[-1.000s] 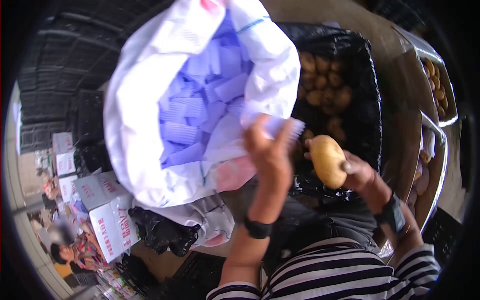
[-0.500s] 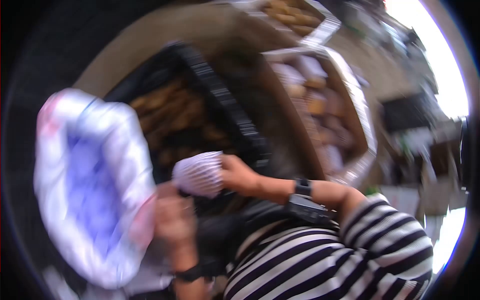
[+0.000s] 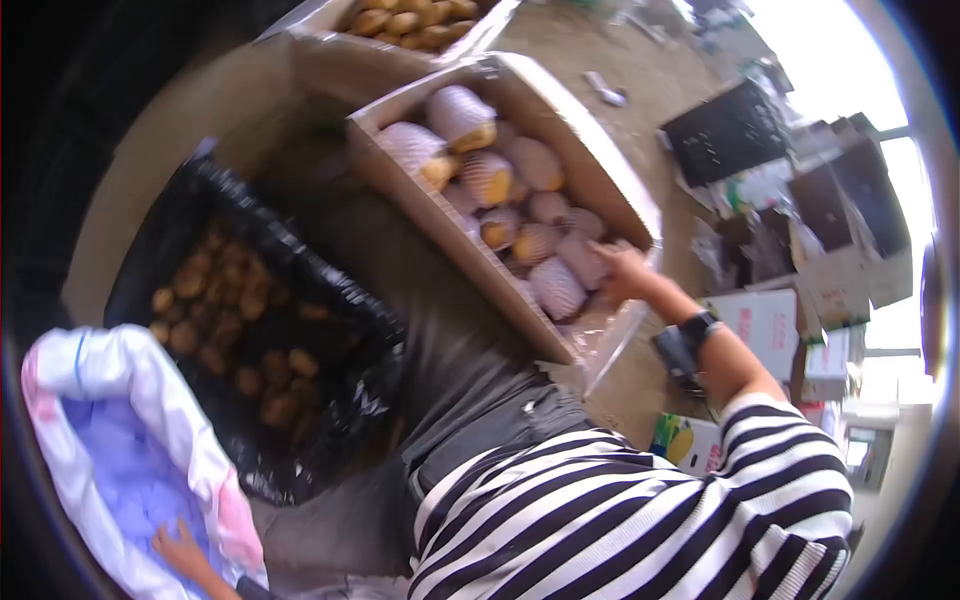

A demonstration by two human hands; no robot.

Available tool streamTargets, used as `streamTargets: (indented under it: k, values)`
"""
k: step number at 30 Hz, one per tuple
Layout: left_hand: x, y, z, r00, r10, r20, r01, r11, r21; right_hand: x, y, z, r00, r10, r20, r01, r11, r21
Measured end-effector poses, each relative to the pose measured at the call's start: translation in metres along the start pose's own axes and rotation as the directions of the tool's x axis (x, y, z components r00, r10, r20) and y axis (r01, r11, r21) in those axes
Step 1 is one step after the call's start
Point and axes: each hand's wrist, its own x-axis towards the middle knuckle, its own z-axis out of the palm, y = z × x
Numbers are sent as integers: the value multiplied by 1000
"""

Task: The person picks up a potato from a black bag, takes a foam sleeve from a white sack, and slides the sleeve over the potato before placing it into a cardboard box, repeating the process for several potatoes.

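Note:
My right hand reaches into a cardboard box of net-wrapped fruit, its fingers at a wrapped piece near the box's right end. Whether it grips that piece is unclear. Down at the lower left, my left hand is inside a white sack on a heap of pale purple foam nets. Its fingers are spread. Between sack and box stands a crate lined with black plastic, holding loose brown-yellow fruit.
A second cardboard box with unwrapped fruit stands at the top. At the right are a black crate, white cartons and a green-and-white carton. A small pale object lies on the floor.
The view has swung right. My right hand, earlier at a net-wrapped fruit near the sack, is now in the box. My left hand has moved from the sack's edge down into the nets.

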Motion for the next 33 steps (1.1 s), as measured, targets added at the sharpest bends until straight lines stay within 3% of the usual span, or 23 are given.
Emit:
streamTargets:
  k: [1,2,3,5,7,8,10,11,12,13,14,16,17,19,20,22,23,25,27,29,31,33]
  values:
    - [2,16,-15,993,-16,-113,15,1000,-9,5,-1,-16,1000,3,-18,-3,1000,8]
    - [2,26,-27,981,43,-187,-64,992,-110,11,-24,-39,938,-246,-243,224,968,-115]
    - [2,57,-48,967,9,-254,-63,977,-205,19,-58,-67,831,-388,-400,359,922,-146]
    - [7,101,-72,934,-107,-342,-78,870,-486,34,-140,-102,714,-346,-609,568,795,214]
    - [6,157,-96,900,-117,-420,-108,873,-476,42,-232,-121,683,-443,-581,727,493,478]
    - [5,172,-95,872,-81,-484,-167,879,-448,46,-279,-124,654,-538,-532,753,525,396]
    - [7,191,-82,837,-59,-544,-230,864,-447,72,-359,-95,600,-707,-375,769,381,513]
    - [7,196,-70,837,-76,-543,-230,850,-473,86,-395,-76,595,-784,-178,701,397,593]
    - [6,197,-56,826,-105,-554,-245,818,-520,106,-429,-47,474,-864,-169,842,389,375]
    - [5,197,-41,822,-115,-558,-239,820,-521,133,-458,-2,371,-911,-181,895,299,329]
    - [4,192,-31,837,-159,-523,-201,801,-564,138,-489,16,416,-909,40,866,409,288]
    - [4,185,-20,866,-206,-455,-134,781,-610,143,-535,61,354,-905,236,824,421,378]
    - [9,184,-24,849,-198,-491,-148,801,-580,139,-547,74,342,-902,262,819,423,388]
    - [13,187,-24,836,-193,-513,-149,820,-552,129,-558,97,477,-851,222,784,526,331]
    - [16,191,-23,822,-190,-536,-181,807,-563,132,-558,107,475,-851,226,785,525,329]
    - [17,193,-26,811,-173,-559,-227,788,-573,142,-551,119,358,-930,-86,882,307,357]
    - [16,193,-25,801,-179,-572,-230,789,-569,150,-541,114,351,-932,-95,889,300,345]
    - [10,193,-24,818,-270,-508,-187,710,-679,151,-510,70,437,-865,248,490,460,740]
    - [3,196,-38,798,-274,-537,-171,752,-637,128,-482,-4,425,-731,535,-120,540,833]
    - [-4,209,-47,833,-311,-458,-73,758,-648,90,-452,-51,334,-879,342,-372,211,904]
    - [-13,242,-49,882,-222,-416,-120,748,-653,57,-432,-77,206,-967,152,-479,36,877]
    - [-28,277,-42,970,102,-221,-238,594,-768,36,-419,-78,176,-983,62,-564,-49,824]
